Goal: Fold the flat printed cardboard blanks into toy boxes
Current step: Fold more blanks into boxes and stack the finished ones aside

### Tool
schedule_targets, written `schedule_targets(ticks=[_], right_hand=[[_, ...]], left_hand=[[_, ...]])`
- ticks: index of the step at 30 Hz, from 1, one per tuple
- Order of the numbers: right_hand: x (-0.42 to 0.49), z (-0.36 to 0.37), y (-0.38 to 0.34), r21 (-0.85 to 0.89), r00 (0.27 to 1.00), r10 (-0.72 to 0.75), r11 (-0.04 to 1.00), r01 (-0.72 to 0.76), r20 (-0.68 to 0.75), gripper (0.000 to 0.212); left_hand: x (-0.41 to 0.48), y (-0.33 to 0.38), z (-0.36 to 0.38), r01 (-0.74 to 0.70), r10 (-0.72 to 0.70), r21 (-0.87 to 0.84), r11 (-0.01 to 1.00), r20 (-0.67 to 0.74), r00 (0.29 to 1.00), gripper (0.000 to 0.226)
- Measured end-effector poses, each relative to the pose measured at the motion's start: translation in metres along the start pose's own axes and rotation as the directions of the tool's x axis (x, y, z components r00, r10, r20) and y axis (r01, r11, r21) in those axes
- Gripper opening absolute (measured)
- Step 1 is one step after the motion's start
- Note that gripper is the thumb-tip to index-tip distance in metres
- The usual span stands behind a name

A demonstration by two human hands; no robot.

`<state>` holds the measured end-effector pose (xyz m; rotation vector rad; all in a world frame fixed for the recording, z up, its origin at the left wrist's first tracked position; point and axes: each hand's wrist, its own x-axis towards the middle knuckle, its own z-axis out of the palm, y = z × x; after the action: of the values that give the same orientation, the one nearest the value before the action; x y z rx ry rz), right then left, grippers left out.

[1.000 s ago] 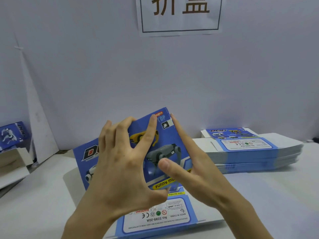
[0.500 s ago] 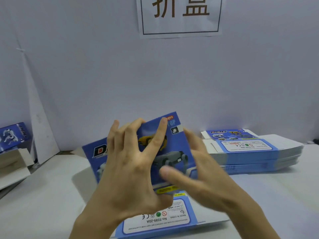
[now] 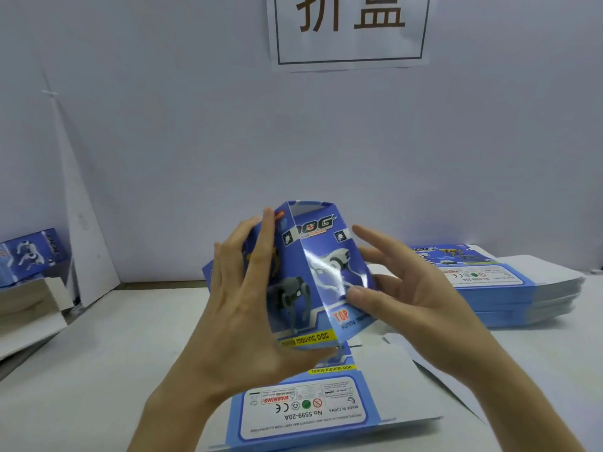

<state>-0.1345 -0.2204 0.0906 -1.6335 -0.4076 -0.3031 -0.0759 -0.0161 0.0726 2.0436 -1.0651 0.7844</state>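
Note:
A blue printed cardboard blank (image 3: 313, 272) with robot-dog pictures stands between my hands, bent into an upright open tube above the table. My left hand (image 3: 241, 308) holds its left panel, fingers spread up the face and thumb under the lower edge. My right hand (image 3: 401, 298) holds the right panel, thumb pressed on the front and fingers behind. A flat blank (image 3: 313, 406) with a white label lies on the table under my hands.
A thick stack of flat blanks (image 3: 509, 288) lies at the right. A folded blue box (image 3: 29, 256) sits on white cartons (image 3: 29, 308) at the far left. A white wall with a paper sign (image 3: 349, 27) stands close behind the table.
The blank was a flat tilted sheet under my hands; now it is bent open into an upright tube, and my hands have moved apart to its two sides.

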Motion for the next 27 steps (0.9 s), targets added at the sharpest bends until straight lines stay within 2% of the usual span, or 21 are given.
schedule_targets(ticks=[2,4,6,8,10,11,13,16,20,27], right_hand=[[-0.002,0.003,-0.003,-0.026,1.000,-0.022,0.999,0.022,0.005,0.060],[-0.004,0.009,-0.006,-0.222,0.997,-0.074,0.973,0.064,-0.037,0.053],[-0.005,0.018,-0.008,-0.396,0.984,-0.153,0.912,0.103,-0.096,0.053],[-0.004,0.023,-0.008,-0.488,0.973,-0.190,0.867,0.102,-0.134,0.053],[-0.004,0.023,-0.006,-0.611,0.961,-0.205,0.790,0.051,-0.185,0.059],[-0.003,0.023,-0.004,-0.654,0.954,-0.213,0.756,0.023,-0.212,0.059],[-0.004,0.022,-0.003,-0.716,0.938,-0.251,0.698,0.004,-0.240,0.052],[-0.005,0.022,-0.008,-0.708,0.928,-0.291,0.705,0.043,-0.232,0.046],[-0.004,0.018,-0.011,-0.671,0.952,-0.238,0.740,0.051,-0.190,0.042],[-0.007,0.001,-0.015,-0.498,0.979,-0.117,0.867,0.019,-0.166,0.049]], left_hand=[[-0.002,-0.001,0.000,0.000,0.000,-0.010,1.000,-0.012,1.000,0.128],[-0.003,-0.001,0.002,0.001,0.000,0.033,0.999,-0.027,1.000,0.127],[-0.001,0.002,0.006,-0.025,0.038,0.148,0.989,-0.088,0.995,0.122],[0.005,0.008,0.010,-0.048,0.076,0.201,0.978,-0.130,0.989,0.111],[0.010,0.014,0.014,-0.057,0.093,0.211,0.976,-0.164,0.982,0.088],[0.010,0.016,0.016,-0.057,0.094,0.223,0.973,-0.157,0.983,0.084],[0.005,0.020,0.020,-0.071,0.093,0.265,0.962,-0.068,0.993,0.104],[0.000,0.024,0.017,0.026,-0.030,0.186,0.982,0.022,0.999,0.126],[-0.001,0.024,0.014,0.124,-0.140,0.117,0.985,0.132,0.981,0.131],[-0.002,0.024,0.011,0.070,-0.086,0.106,0.992,0.151,0.985,0.129]])
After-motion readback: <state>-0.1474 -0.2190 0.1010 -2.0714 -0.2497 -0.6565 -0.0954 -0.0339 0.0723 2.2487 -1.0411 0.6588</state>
